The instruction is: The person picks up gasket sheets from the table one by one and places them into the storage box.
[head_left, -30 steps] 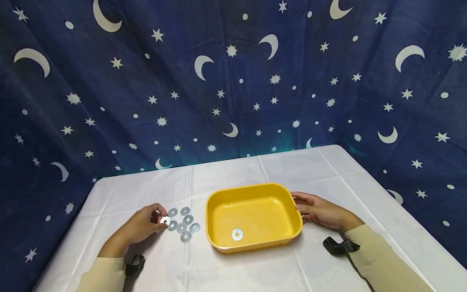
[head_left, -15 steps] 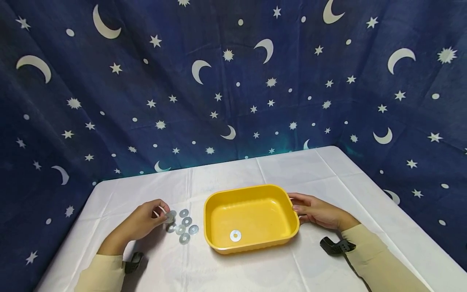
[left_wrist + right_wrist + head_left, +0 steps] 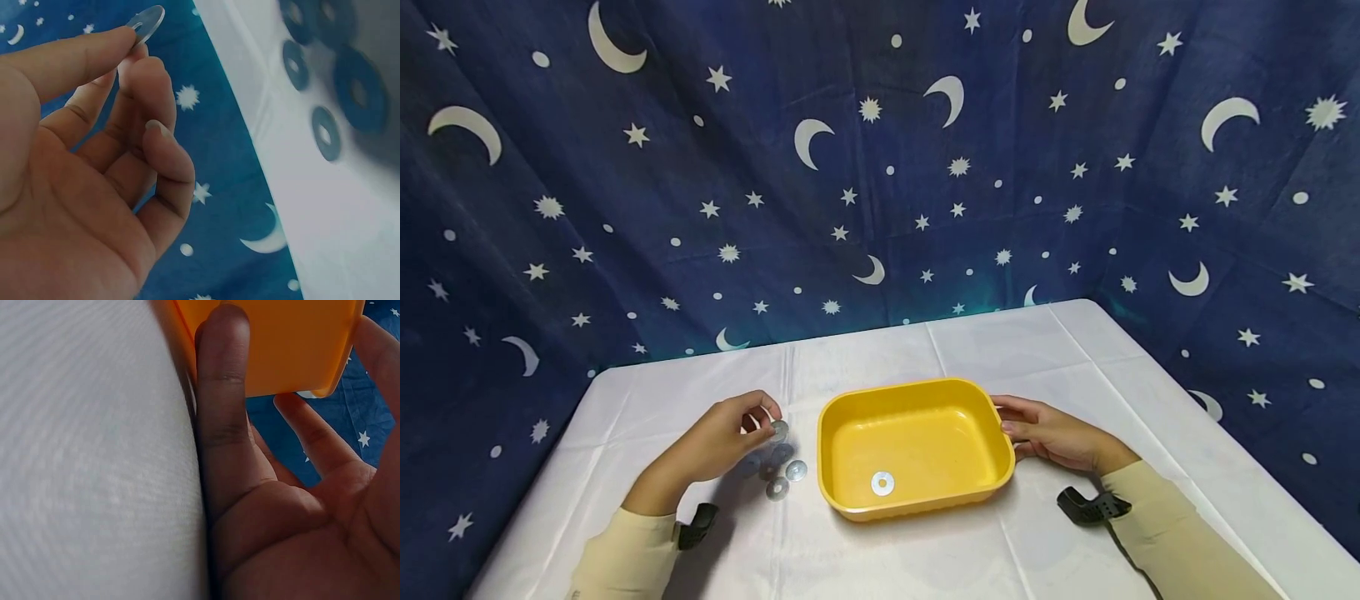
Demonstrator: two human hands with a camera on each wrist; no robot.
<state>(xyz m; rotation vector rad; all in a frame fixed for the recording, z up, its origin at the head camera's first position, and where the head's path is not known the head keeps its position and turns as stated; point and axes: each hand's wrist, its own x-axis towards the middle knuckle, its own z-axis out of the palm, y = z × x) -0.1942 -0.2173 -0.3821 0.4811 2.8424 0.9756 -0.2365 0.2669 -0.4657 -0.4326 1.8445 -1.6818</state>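
Head view: L hand (image 3: 726,433) is left of the yellow tray (image 3: 940,450), w/ only a short strip of white cloth (image 3: 925,558) btwn its pinch & the tray's left short end. That's the key relation, I'd say: tray mouth lies to the right of the pinch, which is approx level w/ the far part of that end. Tray's long axis runs L–R, right end a touch farther from the person, so a line rightward from the pinch crosses the rim at a short side, then goes along the length.

L wrist view: held washer (image 3: 149,24) is clamped by its edge at the tips of thumb & finger, tilted, not flat; remaining fingers bend loosely. Can't tell how high it is above the cloth.

Loose washers (image 3: 797,471) lie flat just below the pinch & toward the person, a few in the hand's shadow, approx five visible; some may be hidden. L hand is the nearer one by far; R hand (image 3: 1060,433) is across the tray.

R hand holds the tray's right short end, tips at rim & outer wall; R wrist view backs this up, fingers against the outer wall, back of the hand's edge close to the cloth. No washer visible in that hand.

Tray washer (image 3: 890,483) sits flat on the tray floor, left of centre, near the near long wall.
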